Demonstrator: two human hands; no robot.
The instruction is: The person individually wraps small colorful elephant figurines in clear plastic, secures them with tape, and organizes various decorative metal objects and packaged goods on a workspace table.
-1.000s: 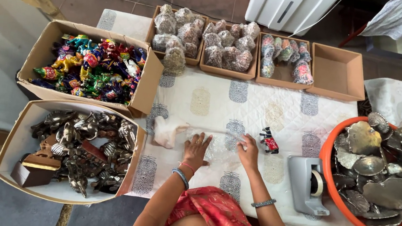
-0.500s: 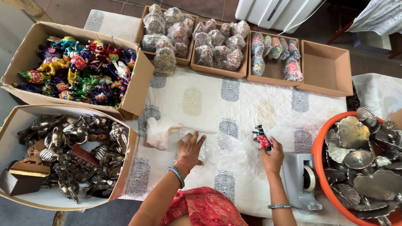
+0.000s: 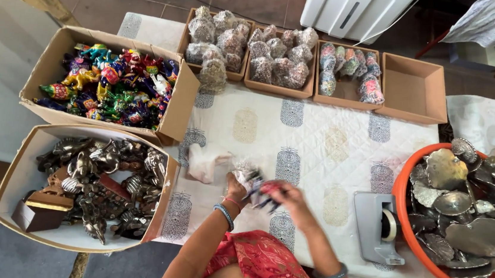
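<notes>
My left hand and my right hand are close together over the white patterned cloth. Between them is a small dark figurine with red and blue parts, blurred by motion. My right hand grips the figurine. My left hand holds a piece of clear wrapping against it. A heap of clear wrapping lies on the cloth just left of my left hand.
At left stand a box of colourful figurines and a box of metal figurines. Trays of wrapped items and an empty tray line the far edge. A tape dispenser and an orange tub of metal pieces sit at right.
My right hand reached right, picked up the small figurine and carried it back left to my left hand, which lifted off the cloth with wrapping in it.
</notes>
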